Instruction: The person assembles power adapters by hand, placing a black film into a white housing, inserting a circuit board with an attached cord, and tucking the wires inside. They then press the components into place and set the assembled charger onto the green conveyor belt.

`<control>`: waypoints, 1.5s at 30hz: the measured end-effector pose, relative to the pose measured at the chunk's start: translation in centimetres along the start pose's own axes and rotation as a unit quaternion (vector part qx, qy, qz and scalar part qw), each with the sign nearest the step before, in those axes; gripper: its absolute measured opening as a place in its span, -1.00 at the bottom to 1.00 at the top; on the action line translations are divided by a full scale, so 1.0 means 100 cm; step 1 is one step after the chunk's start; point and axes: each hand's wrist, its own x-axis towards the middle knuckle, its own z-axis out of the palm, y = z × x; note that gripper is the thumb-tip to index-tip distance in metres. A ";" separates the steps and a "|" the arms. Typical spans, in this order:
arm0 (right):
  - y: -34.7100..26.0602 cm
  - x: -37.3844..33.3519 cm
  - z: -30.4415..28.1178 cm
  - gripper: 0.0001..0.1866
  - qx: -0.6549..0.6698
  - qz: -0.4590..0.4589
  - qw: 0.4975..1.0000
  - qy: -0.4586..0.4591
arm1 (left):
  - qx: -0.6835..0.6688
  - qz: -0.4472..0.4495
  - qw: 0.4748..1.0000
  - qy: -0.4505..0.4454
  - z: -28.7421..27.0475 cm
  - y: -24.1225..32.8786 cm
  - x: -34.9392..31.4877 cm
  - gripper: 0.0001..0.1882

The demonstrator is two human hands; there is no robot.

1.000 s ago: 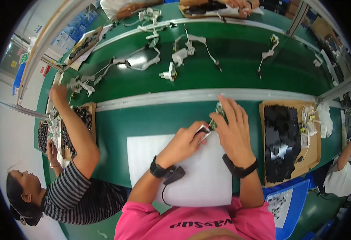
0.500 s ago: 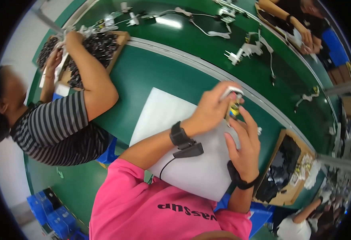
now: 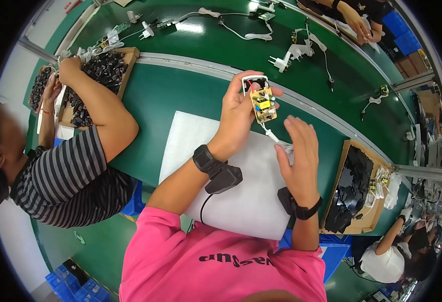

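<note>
My left hand (image 3: 235,113) is closed around an adapter above the far edge of the white foam sheet (image 3: 195,138). Its yellowish circuit board (image 3: 264,103), with a yellow transformer and small parts facing up, lies partly out of a white plastic housing (image 3: 255,78). A red wire shows between board and housing. From the board's near end runs a white cable (image 3: 271,135), its coil partly hidden behind my right fingers. My right hand (image 3: 302,158) is apart from the board, fingers stretched out and thumb spread; nothing is gripped in it.
Right of the foam stands a cardboard tray (image 3: 334,201) of black film pieces. Beyond a metal rail, a green conveyor (image 3: 226,50) carries adapters with white cables. At left, a co-worker (image 3: 70,176) handles parts over a box of black pieces (image 3: 100,70). More people work at far right.
My left hand has shifted left and turned the adapter, so the board's component side now faces up. My right fingers have come away from the board and straightened.
</note>
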 end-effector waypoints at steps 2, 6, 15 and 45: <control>0.006 -0.002 -0.002 -0.64 -0.013 0.024 1.000 -0.002 | -0.013 -0.005 1.000 0.004 0.000 0.002 0.000 -0.72; 0.014 -0.012 -0.023 -0.69 0.092 0.090 0.992 0.008 | 0.037 0.026 0.999 -0.007 0.000 -0.002 0.001 -0.72; 0.004 -0.012 -0.056 -0.70 0.214 0.047 0.968 -0.125 | 0.065 0.006 0.996 -0.066 -0.002 -0.008 0.000 -0.63; 0.031 -0.024 0.000 -0.60 0.105 -0.008 0.976 0.190 | 0.112 -0.157 0.978 -0.084 0.038 -0.041 -0.027 -0.33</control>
